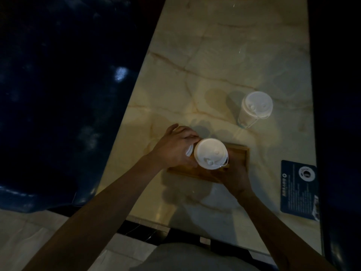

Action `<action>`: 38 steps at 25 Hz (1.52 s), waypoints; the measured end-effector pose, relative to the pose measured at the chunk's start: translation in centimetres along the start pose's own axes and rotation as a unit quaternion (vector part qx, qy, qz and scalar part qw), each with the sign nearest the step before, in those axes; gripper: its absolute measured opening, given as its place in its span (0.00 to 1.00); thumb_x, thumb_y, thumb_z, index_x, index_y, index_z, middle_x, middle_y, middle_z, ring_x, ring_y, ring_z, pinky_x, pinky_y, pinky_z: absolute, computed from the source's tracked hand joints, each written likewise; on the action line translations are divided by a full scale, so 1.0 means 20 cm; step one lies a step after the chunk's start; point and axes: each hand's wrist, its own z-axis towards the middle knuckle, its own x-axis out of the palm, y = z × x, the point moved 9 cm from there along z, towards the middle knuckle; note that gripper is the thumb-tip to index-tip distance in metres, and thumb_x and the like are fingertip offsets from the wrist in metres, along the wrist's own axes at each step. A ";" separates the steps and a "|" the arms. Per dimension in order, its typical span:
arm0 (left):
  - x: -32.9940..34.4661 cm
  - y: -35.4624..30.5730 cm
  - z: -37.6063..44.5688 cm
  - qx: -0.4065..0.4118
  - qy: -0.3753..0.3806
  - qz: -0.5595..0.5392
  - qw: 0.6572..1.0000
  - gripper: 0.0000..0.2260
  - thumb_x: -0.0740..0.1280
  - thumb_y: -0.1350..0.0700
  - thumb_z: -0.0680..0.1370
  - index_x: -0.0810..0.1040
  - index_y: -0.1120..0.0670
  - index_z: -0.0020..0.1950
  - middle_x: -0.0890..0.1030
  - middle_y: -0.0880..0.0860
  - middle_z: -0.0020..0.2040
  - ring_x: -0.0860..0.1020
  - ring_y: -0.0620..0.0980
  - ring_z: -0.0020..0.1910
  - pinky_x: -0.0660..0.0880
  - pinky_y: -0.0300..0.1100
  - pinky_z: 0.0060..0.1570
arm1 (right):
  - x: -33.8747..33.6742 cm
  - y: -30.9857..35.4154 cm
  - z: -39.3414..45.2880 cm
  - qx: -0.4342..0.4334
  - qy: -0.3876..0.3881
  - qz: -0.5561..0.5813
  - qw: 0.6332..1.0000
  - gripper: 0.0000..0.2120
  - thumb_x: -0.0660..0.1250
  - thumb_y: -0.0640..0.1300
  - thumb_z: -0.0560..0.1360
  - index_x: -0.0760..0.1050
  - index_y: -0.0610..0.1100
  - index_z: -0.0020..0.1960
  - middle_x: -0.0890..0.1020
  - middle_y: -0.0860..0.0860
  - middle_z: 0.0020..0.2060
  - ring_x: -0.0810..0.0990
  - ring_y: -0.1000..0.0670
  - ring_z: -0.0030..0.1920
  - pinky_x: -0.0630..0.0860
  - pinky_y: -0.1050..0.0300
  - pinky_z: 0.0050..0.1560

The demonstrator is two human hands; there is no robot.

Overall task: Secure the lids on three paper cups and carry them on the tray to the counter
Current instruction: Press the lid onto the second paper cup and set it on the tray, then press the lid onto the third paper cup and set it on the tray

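A wooden tray (240,155) lies on the marble table top (214,61). Above it is a paper cup with a white lid (212,153). My right hand (234,178) grips that cup's side from the near right. My left hand (172,148) is wrapped over a second lidded cup (189,152) right beside the first. Only a sliver of the second cup's lid shows under my fingers. A third lidded cup (256,107) stands alone on the table, beyond the tray to the right.
A dark blue printed card (298,190) lies near the table's right edge. The table's left edge runs diagonally beside a dark glossy floor (58,85). A dark strip borders the right side.
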 end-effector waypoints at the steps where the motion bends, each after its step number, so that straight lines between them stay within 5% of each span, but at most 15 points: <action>1: 0.00 0.00 0.00 -0.001 0.001 -0.002 1.000 0.39 0.73 0.33 0.66 0.71 0.48 0.72 0.71 0.47 0.70 0.63 0.48 0.73 0.50 0.53 0.76 | 0.00 0.00 0.00 0.002 0.002 0.003 1.000 0.33 0.80 0.46 0.64 0.75 0.46 0.67 0.81 0.50 0.62 0.78 0.52 0.63 0.74 0.54 0.65; 5: 0.00 0.00 0.00 -0.005 0.008 0.000 1.000 0.38 0.73 0.33 0.66 0.71 0.48 0.72 0.71 0.46 0.70 0.63 0.48 0.73 0.50 0.53 0.76 | 0.02 -0.01 0.00 0.007 0.010 0.009 1.000 0.34 0.80 0.45 0.65 0.73 0.45 0.68 0.79 0.51 0.62 0.76 0.57 0.63 0.70 0.67 0.65; 11: 0.00 0.00 -0.01 -0.009 0.016 0.001 1.000 0.40 0.74 0.34 0.66 0.68 0.49 0.74 0.69 0.46 0.73 0.59 0.49 0.76 0.48 0.53 0.77 | 0.01 0.00 0.01 0.001 0.003 0.002 1.000 0.37 0.77 0.58 0.61 0.72 0.52 0.68 0.77 0.56 0.62 0.76 0.57 0.64 0.69 0.66 0.64; 14: -0.01 0.00 -0.01 -0.011 0.024 0.009 1.000 0.46 0.74 0.33 0.65 0.62 0.49 0.77 0.63 0.45 0.77 0.52 0.48 0.79 0.45 0.52 0.78 | 0.00 -0.03 -0.01 0.007 0.017 -0.004 1.000 0.41 0.82 0.52 0.60 0.70 0.49 0.69 0.78 0.51 0.65 0.75 0.53 0.65 0.72 0.55 0.67; 16: -0.04 0.00 -0.03 -0.004 0.024 -0.002 1.000 0.48 0.75 0.32 0.63 0.61 0.48 0.78 0.60 0.45 0.78 0.50 0.47 0.80 0.44 0.51 0.78 | -0.04 -0.04 -0.04 0.009 0.021 -0.052 0.998 0.40 0.79 0.56 0.59 0.69 0.53 0.68 0.76 0.54 0.63 0.72 0.55 0.65 0.70 0.56 0.64; 20: -0.15 0.00 -0.04 0.021 -0.003 -0.052 0.998 0.40 0.70 0.30 0.67 0.67 0.46 0.75 0.66 0.45 0.76 0.59 0.47 0.77 0.53 0.49 0.77 | -0.21 -0.18 -0.05 0.058 0.056 -0.209 0.975 0.35 0.77 0.48 0.69 0.69 0.48 0.72 0.75 0.47 0.69 0.75 0.44 0.67 0.74 0.50 0.62; 23: -0.26 0.01 0.04 -0.004 -0.023 -0.059 0.998 0.30 0.63 0.29 0.72 0.73 0.43 0.69 0.75 0.44 0.68 0.72 0.46 0.67 0.67 0.42 0.66 | -0.39 -0.24 -0.03 0.078 0.092 -0.343 0.932 0.29 0.70 0.54 0.75 0.68 0.48 0.72 0.75 0.46 0.68 0.75 0.43 0.65 0.75 0.50 0.61; 26: -0.30 -0.03 0.20 -0.004 0.000 -0.041 0.999 0.27 0.63 0.32 0.75 0.75 0.45 0.68 0.76 0.45 0.67 0.75 0.46 0.64 0.70 0.42 0.60 | -0.57 -0.24 0.02 0.089 0.114 -0.386 0.911 0.26 0.66 0.56 0.77 0.67 0.52 0.73 0.77 0.47 0.67 0.76 0.46 0.64 0.75 0.51 0.60; 31: -0.33 -0.12 0.52 0.016 0.006 0.006 1.000 0.28 0.66 0.34 0.75 0.72 0.47 0.70 0.74 0.48 0.69 0.73 0.49 0.66 0.70 0.46 0.62 | -0.86 -0.20 0.17 0.116 0.061 -0.465 0.875 0.29 0.63 0.62 0.76 0.65 0.52 0.74 0.76 0.47 0.66 0.76 0.44 0.64 0.75 0.49 0.59; 38: -0.30 -0.23 0.87 0.007 0.010 -0.005 1.000 0.37 0.73 0.38 0.71 0.62 0.45 0.76 0.67 0.48 0.74 0.69 0.51 0.71 0.72 0.51 0.65 | -0.94 -0.09 0.42 0.062 -0.015 -0.421 0.905 0.40 0.70 0.62 0.71 0.56 0.55 0.77 0.73 0.48 0.71 0.74 0.43 0.67 0.75 0.46 0.60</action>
